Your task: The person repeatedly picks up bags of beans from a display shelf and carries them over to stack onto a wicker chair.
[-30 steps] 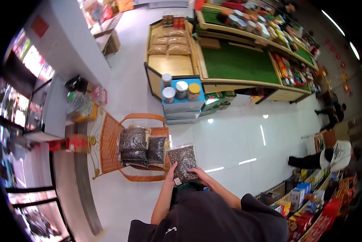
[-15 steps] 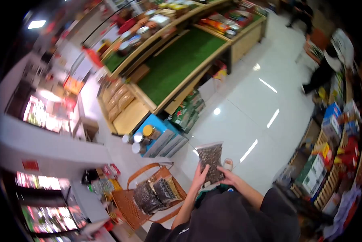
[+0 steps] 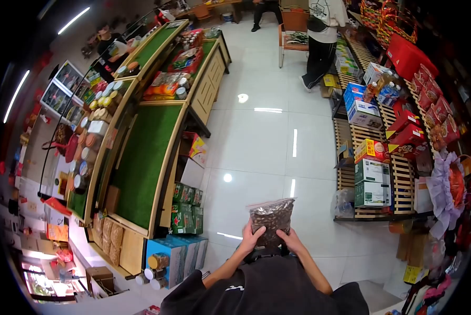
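A clear plastic zip bag (image 3: 271,214) full of small dark brown pieces is held upright in front of my body. Its pieces look like beans or seeds, but I cannot tell which. My left hand (image 3: 252,239) grips the bag's left side, with the thumb pressed on its front. On the opposite side my right hand (image 3: 292,242) closes around the lower right edge, thumb also on the front. Fingers behind the bag are hidden. The zip strip runs along the top edge, which tilts slightly up to the right.
A wooden display stand lined with green turf (image 3: 151,152) runs along the left. Blue boxes (image 3: 179,254) with jars stand at its near end. Slatted shelves (image 3: 402,181) with boxed goods line the right. Between them stretches a tiled floor (image 3: 256,152); a person (image 3: 322,42) stands beside a chair (image 3: 292,32).
My view has swung to the left-hand stand and aisle straight ahead, and the woven chair with filled bags has left view. Both hands keep hold of the zip bag.
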### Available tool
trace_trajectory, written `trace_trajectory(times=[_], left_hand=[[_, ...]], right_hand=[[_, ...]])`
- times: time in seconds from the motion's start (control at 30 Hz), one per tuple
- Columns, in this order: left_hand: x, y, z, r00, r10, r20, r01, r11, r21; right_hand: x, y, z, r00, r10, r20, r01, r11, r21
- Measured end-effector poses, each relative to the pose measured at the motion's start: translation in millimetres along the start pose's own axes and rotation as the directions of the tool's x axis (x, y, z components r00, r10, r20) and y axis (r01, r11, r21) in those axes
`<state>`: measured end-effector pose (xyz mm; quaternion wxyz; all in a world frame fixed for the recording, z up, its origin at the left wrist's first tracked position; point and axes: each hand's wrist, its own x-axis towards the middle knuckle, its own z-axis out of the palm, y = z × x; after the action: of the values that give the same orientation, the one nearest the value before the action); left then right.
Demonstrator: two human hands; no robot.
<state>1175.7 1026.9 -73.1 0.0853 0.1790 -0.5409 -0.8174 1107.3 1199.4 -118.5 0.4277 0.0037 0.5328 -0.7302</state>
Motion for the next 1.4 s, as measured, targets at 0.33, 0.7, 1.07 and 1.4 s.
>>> trace_trajectory(times=[0.33,0.7,1.07,1.4], left_hand=[[150,39,-51,0.953,-0.178,-0.245,0.071,0.918,-0.391],[312,122,-133,0.924,-0.104,-0.368,-0.113,0.845,-0.522],[464,158,-179,0.928,-0.065,-0.366,-0.083,0.924,-0.373],[640,249,-199,0.805,0.012,-0.594,-0.234,0.926,-0.297]], right_hand=[[138,-126,71,0.995,-0.01,0.095,0.036,0.962,-0.271],[328,-228,143,0.968,-0.02,0.248,0.14,0.868,-0.476],[496,-287,156,0.91,-0.18,0.374,0.321,0.877,-0.358],[693,-413,195,0.813,0.081,0.577,0.199,0.892,-0.406]])
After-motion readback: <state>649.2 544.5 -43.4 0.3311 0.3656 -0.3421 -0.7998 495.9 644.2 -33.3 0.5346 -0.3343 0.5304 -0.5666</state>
